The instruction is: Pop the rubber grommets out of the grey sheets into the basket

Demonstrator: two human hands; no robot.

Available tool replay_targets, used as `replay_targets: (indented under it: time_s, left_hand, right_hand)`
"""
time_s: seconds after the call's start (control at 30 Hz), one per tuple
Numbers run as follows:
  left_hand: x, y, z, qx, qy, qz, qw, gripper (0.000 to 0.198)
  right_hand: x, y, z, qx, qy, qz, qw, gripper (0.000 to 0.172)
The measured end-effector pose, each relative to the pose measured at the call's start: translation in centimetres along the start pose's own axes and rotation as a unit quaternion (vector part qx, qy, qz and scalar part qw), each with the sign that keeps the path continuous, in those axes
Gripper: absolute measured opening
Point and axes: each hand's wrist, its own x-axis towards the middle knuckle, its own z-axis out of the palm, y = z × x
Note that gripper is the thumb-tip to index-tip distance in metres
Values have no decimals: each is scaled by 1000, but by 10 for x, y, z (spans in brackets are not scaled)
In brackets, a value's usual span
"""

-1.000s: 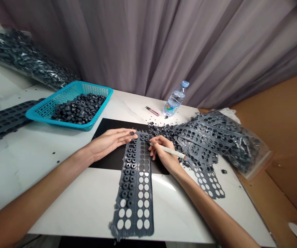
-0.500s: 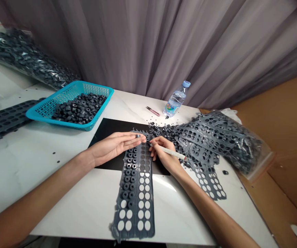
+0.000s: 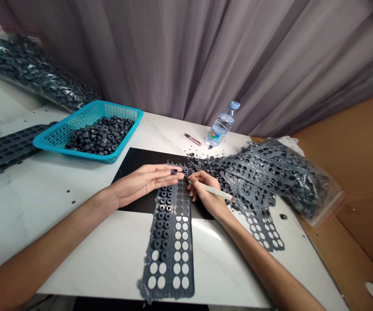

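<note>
My left hand (image 3: 147, 179) is held over the upper part of a dark grey rubber sheet (image 3: 172, 259), its fingers long and close together. A small dark rubber bushing (image 3: 174, 172) sits between those fingers. My right hand (image 3: 207, 192) is wrapped round a white pen-shaped tool (image 3: 217, 191) with a reddish rear end. Its front tip, near the left fingertips, is too small to make out. Ring-shaped bushings fill much of the sheet's left columns. Lower holes show the white table through them. Part of a black mat (image 3: 141, 160) lies under the sheet.
A blue basket (image 3: 116, 157) of loose bushings stands left, before a full plastic bag (image 3: 33, 71). More sheets (image 3: 7, 147) lie far left. Right are piled punched sheets (image 3: 247, 168) and a clear bag (image 3: 316, 196). Behind are thread snips (image 3: 192, 139) and a water bottle (image 3: 220, 127).
The bushing at my left fingers has turned a little, showing its dark open end. Both hands stay nearly in place, and the sheet has not moved.
</note>
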Motion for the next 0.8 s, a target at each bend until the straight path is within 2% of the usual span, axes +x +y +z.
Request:
replay_targets:
  time_s: [0.13,0.2,0.23,0.27,0.3,0.37,0.43,0.47,0.5,0.6,0.67,0.73,0.8]
  left_hand:
    - [-1,4,4,42,10,9,999,32]
    - [-3,11,1,114,64,41,991,35]
    - [-5,16,-3,175,117,74,975,37]
    - [-7,22,-9,250,183,118,944,39]
    - [-9,29,-16,332,255,168,892,39]
    - [-16,43,-36,473,387,255,750,40]
    - [-24,55,-58,534,434,285,667,44]
    - [-28,59,-70,557,451,291,634,46]
    - [-31,62,-80,577,455,291,614,49]
    - [-34,63,-101,615,451,291,578,46]
    - [-30,59,-100,626,446,300,565,44]
    - [-21,52,-85,622,435,317,569,43]
    - [-6,41,-58,606,405,329,601,37]
  right_hand:
    - [0,-1,1,-2,1,3,1000,25]
    - [0,-1,1,-2,1,7,1000,26]
    - [0,-1,1,-1,2,7,1000,26]
    - [0,-1,1,-1,3,8,1000,27]
    - [0,-1,1,0,5,8,1000,27]
    - [0,-1,2,2,6,6,1000,26]
    - [-1,-1,2,6,12,4,1000,25]
    - [0,-1,2,7,18,3,1000,25]
    - [0,-1,2,8,25,2,1000,24]
    - [0,-1,1,9,44,-1,999,21]
    - [1,0,0,10,47,0,999,18]
    - [3,0,-1,11,44,4,999,16]
    - [4,1,-1,12,41,10,999,17]
